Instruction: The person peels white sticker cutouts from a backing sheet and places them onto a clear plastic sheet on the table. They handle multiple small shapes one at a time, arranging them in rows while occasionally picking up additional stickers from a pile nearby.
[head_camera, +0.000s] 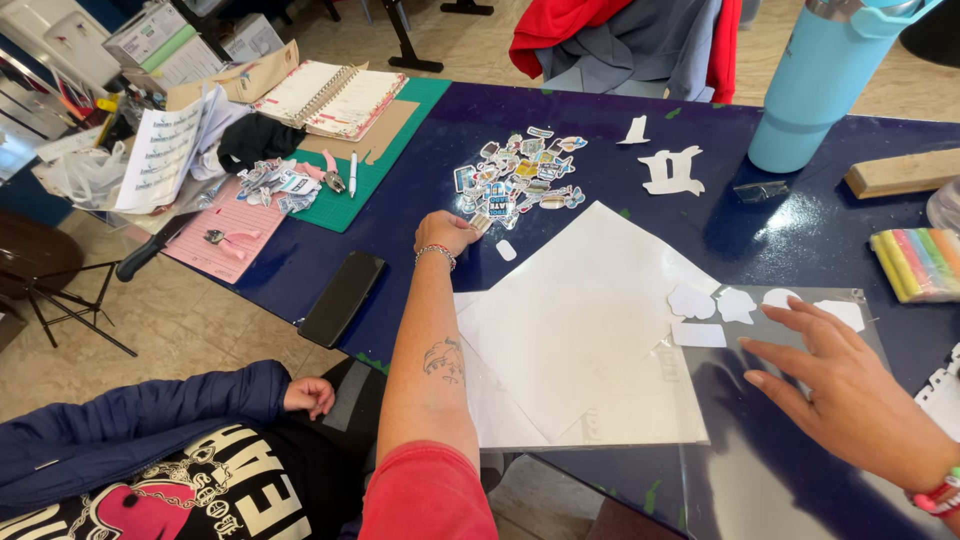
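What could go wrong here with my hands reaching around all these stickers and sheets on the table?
The left hand reaches into the loose sticker pile; a sweep of the forearm might scatter it or shift the white sheets. The right hand rests on the clear film, which could slide and disturb the small white cutouts. The black phone lies near the table edge and might get knocked off.

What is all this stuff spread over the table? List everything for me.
table: one, dark blue
stickers: a heap, many colours, past the left hand
white sheets: several, stacked, table middle
clear sheet: one, bearing white cut-outs, near right
phone: one, black, left edge
cutting mat: one, green, far left
notebook: one, spiral, open, on the mat
bottle: one, light blue, far right
chalk pack: one, pastel, right edge
seated person: one, blue jacket, lower left
left hand: closed, at the stickers
right hand: open, flat on the clear sheet
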